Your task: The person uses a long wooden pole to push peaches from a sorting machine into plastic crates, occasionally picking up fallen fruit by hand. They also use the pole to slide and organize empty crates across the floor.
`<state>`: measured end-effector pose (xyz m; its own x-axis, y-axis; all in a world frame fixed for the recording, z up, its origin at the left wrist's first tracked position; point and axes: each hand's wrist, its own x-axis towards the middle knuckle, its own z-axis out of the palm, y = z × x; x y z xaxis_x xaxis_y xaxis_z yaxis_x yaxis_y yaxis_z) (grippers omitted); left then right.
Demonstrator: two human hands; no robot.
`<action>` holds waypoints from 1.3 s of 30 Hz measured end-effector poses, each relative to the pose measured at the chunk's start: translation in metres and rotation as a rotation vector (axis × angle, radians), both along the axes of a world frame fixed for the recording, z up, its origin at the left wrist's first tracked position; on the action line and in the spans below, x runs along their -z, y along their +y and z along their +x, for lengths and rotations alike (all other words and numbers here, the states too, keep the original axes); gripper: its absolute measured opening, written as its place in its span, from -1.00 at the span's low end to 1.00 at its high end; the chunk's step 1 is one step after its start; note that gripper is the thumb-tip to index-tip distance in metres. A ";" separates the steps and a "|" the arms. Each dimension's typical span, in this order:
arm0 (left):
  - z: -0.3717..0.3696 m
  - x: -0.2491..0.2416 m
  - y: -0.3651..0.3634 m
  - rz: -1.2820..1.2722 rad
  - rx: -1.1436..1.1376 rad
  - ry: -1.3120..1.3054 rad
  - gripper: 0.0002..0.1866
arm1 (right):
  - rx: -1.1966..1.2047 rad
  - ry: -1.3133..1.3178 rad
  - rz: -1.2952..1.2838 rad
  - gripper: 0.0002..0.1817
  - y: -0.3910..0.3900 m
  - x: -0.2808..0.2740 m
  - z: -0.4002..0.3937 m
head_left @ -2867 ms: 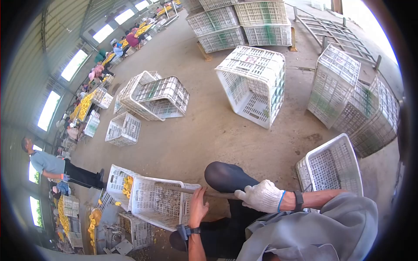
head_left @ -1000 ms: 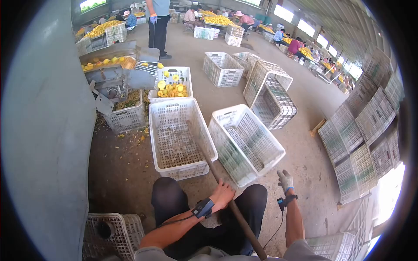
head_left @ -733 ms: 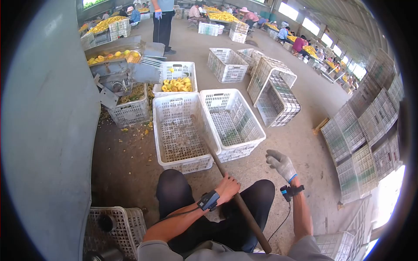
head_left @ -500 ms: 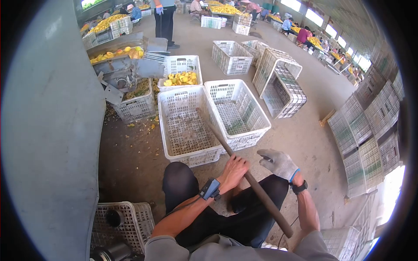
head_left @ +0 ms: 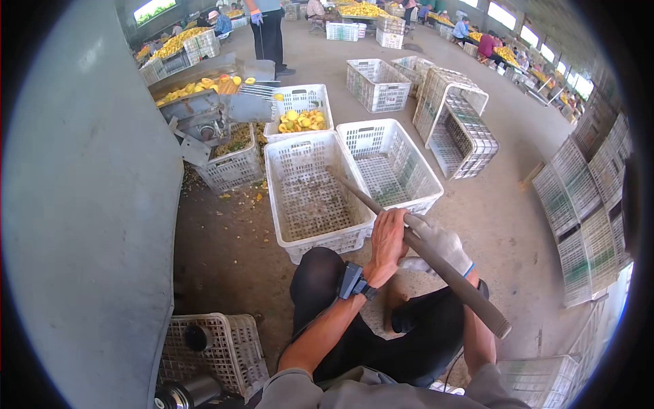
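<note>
A long wooden pole (head_left: 466, 292) slants across my lap, its far end over the white plastic crate (head_left: 320, 244) in front of me. My bare left hand (head_left: 389, 240) wraps around it near the middle, with a dark device strapped to the wrist. Just beside it, my right hand (head_left: 441, 244), in a pale work glove, grips the pole from the far side; the shaft hides part of the palm. A second white crate (head_left: 428, 196) stands against the first one's right side. Only dirt and small scraps show inside the first crate.
A metal chute (head_left: 248, 108) carrying yellow fruit ends above a crate of yellow fruit (head_left: 301, 121). Peelings fill another crate (head_left: 235, 170). More crates (head_left: 379, 85) stand beyond; stacked crates (head_left: 579, 218) line the right. A grey metal panel (head_left: 88, 204) walls the left. A person (head_left: 269, 34) stands behind the chute.
My gloved right hand has moved left onto the pole, next to my left hand. The pole's near end has swung up and right. The whole view has shifted slightly.
</note>
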<state>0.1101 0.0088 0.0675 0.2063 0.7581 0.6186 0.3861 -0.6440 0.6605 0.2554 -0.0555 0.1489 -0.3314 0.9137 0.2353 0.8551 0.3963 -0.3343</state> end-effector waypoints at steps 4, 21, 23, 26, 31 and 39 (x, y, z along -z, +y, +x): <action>-0.002 0.029 0.012 0.034 0.060 0.083 -0.42 | 0.103 0.063 0.039 -0.11 -0.010 0.034 -0.014; -0.028 0.091 -0.051 0.139 0.324 0.709 -0.80 | 0.221 1.091 -0.983 -0.16 -0.169 0.019 -0.010; -0.028 0.100 -0.058 0.175 0.311 0.719 -0.84 | 0.355 1.295 -1.015 -0.09 -0.184 0.016 -0.020; -0.023 0.104 -0.053 0.170 0.293 0.724 -0.89 | 0.502 1.507 -1.022 -0.03 -0.206 0.014 -0.028; -0.028 0.091 -0.051 0.157 0.324 0.836 -0.91 | 0.564 1.527 -1.067 -0.02 -0.225 -0.023 -0.037; -0.026 0.075 -0.063 0.088 0.392 0.957 -0.88 | 0.713 1.375 -0.916 -0.44 -0.249 -0.059 -0.042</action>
<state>0.0836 -0.0546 -0.0074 0.8627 0.4923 0.1158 0.4778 -0.8684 0.1323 0.2135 -0.3048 0.2081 0.1195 0.7626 -0.6358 -0.2899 -0.5857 -0.7570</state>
